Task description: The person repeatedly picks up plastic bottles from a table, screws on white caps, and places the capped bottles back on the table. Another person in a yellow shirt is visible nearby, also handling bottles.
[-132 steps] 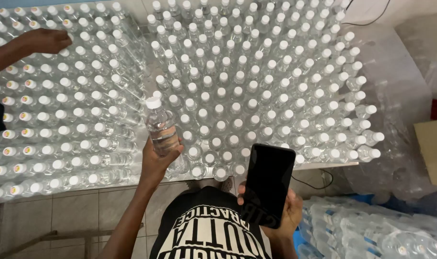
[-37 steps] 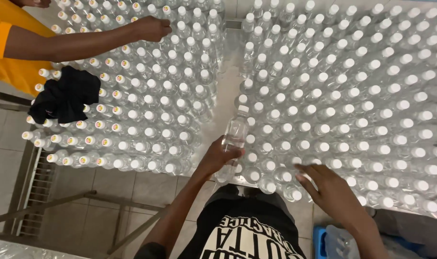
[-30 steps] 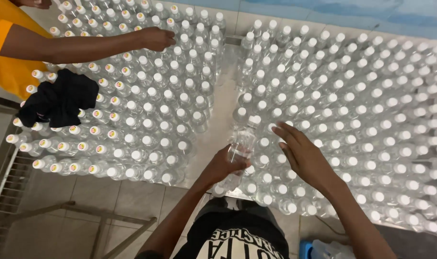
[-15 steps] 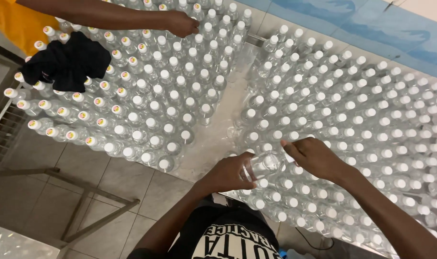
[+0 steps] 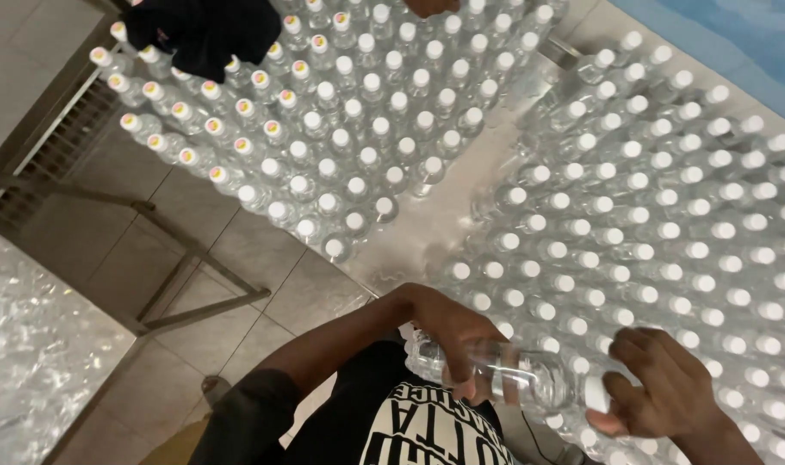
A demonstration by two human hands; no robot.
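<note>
Down at about five o'clock in our view, we hold a clear plastic bottle (image 5: pixel 513 379) lying sideways over the near edge of the table (image 5: pixel 427 228). Our left hand (image 5: pixel 448 331) wraps around its body, while our right hand (image 5: pixel 663 392) closes its fingers about the white cap (image 5: pixel 595 393) end. Rows of capped bottles (image 5: pixel 633 215) stand upright from twelve to three o'clock, and a dark cloth (image 5: pixel 207 30) lies on bottles at eleven o'clock.
</note>
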